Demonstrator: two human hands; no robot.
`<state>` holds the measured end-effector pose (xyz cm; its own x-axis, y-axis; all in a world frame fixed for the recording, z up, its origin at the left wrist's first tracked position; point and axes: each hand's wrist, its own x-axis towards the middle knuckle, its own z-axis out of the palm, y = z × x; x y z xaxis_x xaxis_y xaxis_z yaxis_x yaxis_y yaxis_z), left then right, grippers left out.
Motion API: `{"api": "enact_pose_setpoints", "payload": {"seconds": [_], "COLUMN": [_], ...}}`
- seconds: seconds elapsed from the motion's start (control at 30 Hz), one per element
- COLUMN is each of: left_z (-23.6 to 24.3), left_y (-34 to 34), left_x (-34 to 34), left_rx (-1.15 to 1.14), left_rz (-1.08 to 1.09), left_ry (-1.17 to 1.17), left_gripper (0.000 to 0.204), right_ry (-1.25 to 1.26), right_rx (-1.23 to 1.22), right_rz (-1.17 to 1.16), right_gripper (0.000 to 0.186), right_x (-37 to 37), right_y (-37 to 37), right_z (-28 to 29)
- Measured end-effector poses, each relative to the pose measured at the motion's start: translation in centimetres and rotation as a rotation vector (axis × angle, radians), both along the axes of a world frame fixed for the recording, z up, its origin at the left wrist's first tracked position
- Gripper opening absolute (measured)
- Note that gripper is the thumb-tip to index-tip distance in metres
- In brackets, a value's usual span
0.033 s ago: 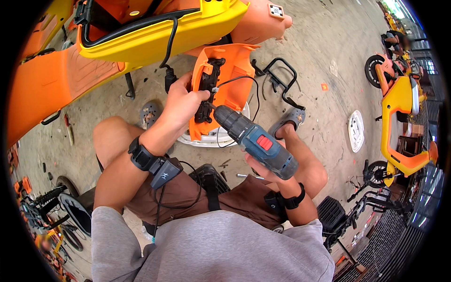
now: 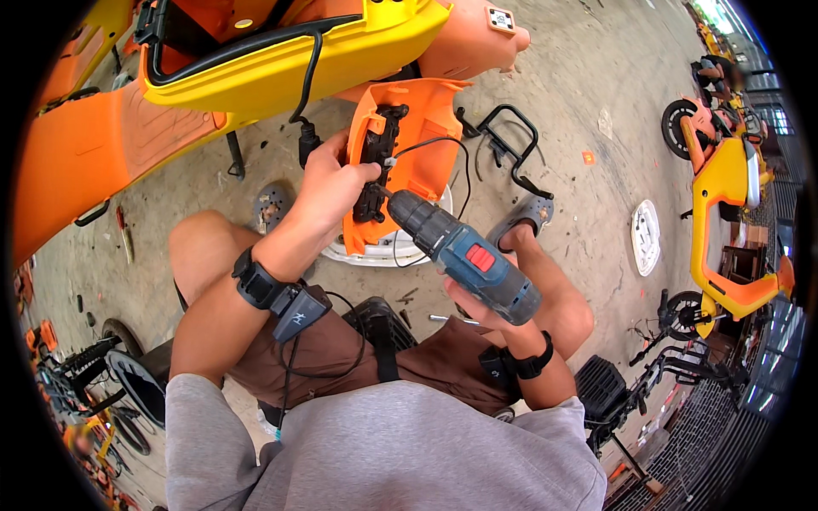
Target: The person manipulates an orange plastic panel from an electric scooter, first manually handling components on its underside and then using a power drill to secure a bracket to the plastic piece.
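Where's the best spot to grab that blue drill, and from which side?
Likely a handle hidden beneath the blue drill, coming from its rear, on the person's right: the chuck points away toward the orange panel, and the right hand curls underneath.

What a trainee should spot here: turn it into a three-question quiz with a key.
1. Choose one. The right hand holds:
a) a hammer
b) a power drill
c) a paintbrush
2. True or false: the left hand rests on the person's own knee.
3. In a few words: what does the tip of the power drill point at?

Key:
1. b
2. False; it grips the orange panel.
3. The black part on the orange panel.
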<state>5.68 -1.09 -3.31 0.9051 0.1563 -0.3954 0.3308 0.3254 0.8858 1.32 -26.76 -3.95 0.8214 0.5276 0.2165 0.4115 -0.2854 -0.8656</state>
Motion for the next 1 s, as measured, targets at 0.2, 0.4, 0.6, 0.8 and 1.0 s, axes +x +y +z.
{"api": "enact_pose_setpoints", "payload": {"seconds": [0.2, 0.4, 0.6, 0.8, 1.0], "left_z": [-0.3, -0.4, -0.6, -1.8, -2.1], "left_y": [0.2, 0.2, -0.3, 0.0, -0.3], "left_x": [0.1, 0.1, -0.2, -0.8, -0.9], "left_rx": [0.006, 0.015, 0.056, 0.093, 0.121], "left_rz": [0.0, 0.024, 0.034, 0.068, 0.056], "left_ry": [0.002, 0.024, 0.049, 0.025, 0.018], "left_gripper": [0.041, 0.044, 0.046, 0.05, 0.052], "right_ry": [0.032, -0.004, 0.004, 0.039, 0.025], "right_rx": [-0.011, -0.107, -0.195, -0.113, -0.236], "right_rz": [0.004, 0.037, 0.061, 0.047, 0.088], "right_gripper": [0.018, 0.018, 0.022, 0.019, 0.019], "right_x": [-0.2, 0.0, 0.1, -0.3, -0.1], "right_y": [-0.2, -0.1, 0.3, 0.8, 0.3], "right_z": [-0.5, -0.3, 1.3, 0.6, 0.6]}}
